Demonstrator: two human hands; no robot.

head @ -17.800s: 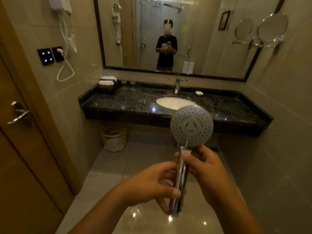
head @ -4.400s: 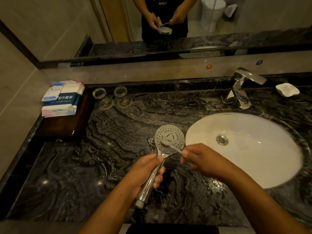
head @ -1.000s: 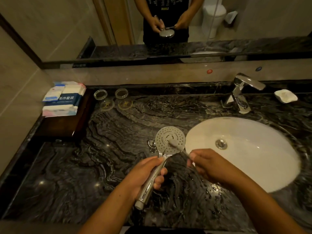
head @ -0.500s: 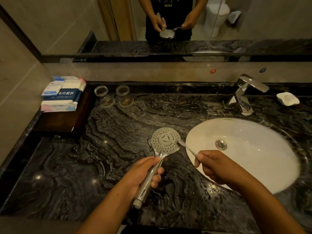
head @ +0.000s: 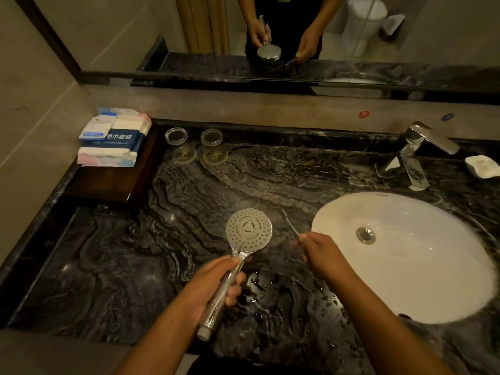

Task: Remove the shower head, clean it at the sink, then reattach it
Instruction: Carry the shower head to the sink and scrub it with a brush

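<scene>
The shower head [head: 249, 230] is gripped by the left hand [head: 213, 285]; a thin brush [head: 291, 226] is pinched by the right hand [head: 322, 253].

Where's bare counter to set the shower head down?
Largest bare patch: counter left of the shower head, in front of the wooden tray. Second: the strip between the glasses and the faucet, behind the sink. Crowded: towel packs on the tray, soap dish beside the faucet. The front edge is wet.
</scene>
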